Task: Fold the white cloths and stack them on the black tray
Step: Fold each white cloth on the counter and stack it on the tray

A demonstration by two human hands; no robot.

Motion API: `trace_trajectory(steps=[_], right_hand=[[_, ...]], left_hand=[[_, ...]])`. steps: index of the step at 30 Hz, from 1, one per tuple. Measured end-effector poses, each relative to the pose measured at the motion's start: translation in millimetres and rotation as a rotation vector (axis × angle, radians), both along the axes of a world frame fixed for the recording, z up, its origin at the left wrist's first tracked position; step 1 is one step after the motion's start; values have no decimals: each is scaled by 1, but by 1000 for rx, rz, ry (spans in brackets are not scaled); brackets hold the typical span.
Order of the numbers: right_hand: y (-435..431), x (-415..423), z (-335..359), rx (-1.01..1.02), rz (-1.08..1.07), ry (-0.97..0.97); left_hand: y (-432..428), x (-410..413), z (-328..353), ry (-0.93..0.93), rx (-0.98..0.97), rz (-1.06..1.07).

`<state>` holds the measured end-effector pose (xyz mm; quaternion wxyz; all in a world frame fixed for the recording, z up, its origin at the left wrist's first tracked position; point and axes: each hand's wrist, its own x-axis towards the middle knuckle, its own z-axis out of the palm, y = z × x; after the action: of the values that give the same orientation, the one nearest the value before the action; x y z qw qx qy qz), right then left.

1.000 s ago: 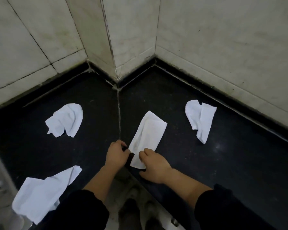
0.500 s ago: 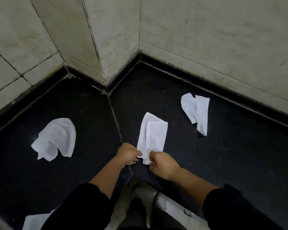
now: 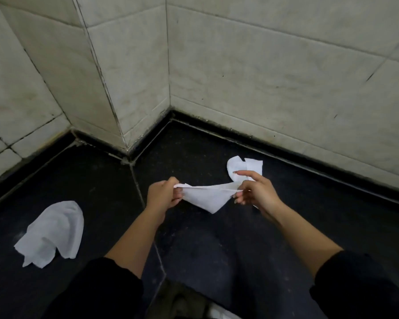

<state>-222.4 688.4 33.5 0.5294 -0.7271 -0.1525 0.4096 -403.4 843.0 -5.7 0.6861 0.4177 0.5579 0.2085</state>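
Note:
A white cloth [image 3: 205, 196] hangs in the air above the black floor, stretched between both hands. My left hand [image 3: 162, 194] pinches its left end. My right hand [image 3: 255, 191] pinches its right end, index finger straight above. The cloth sags to a point between them. A second white cloth [image 3: 242, 165] lies crumpled on the floor just behind my right hand, partly hidden by it. A third white cloth [image 3: 53, 233] lies bunched on the floor at the left. No black tray is in view.
Pale tiled walls [image 3: 263, 77] meet in a corner close behind the cloths, with a jutting wall edge [image 3: 115, 116] at centre left. A grout seam [image 3: 148, 217] runs across the black floor toward me. My shoes [image 3: 194, 305] show at the bottom.
Both hands lifted the middle cloth off the floor and pulled it taut between them. The camera tilted up, so the near-left cloth dropped out of view.

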Motion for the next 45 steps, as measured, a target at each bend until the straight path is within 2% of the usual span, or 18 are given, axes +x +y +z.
trace_trajectory(steps=[7,14,20,24,30,36,42,45], right_hand=[[-2,46,26,79,87,-30],[14,66,35,0,117,-337],[15,74,45,78,113,-378],[5,78,44,43,225,-343],[-25,67,18,-152,472,-211],[-63,38,-37,-364,658,-100],[-71,21,-69,-500,672,-46],[-62,27,-69,-475,596,-59]], left_hand=[[17,25,37,-146,59,20],[34,36,50,-154,154,-33],[41,33,63,-203,155,-36],[33,16,62,-121,123,-84],[-2,-32,34,-13,30,-291],[-35,-72,-10,169,-199,-481],[-31,-86,-33,137,-344,-585],[-19,-80,-38,140,-311,-644]])
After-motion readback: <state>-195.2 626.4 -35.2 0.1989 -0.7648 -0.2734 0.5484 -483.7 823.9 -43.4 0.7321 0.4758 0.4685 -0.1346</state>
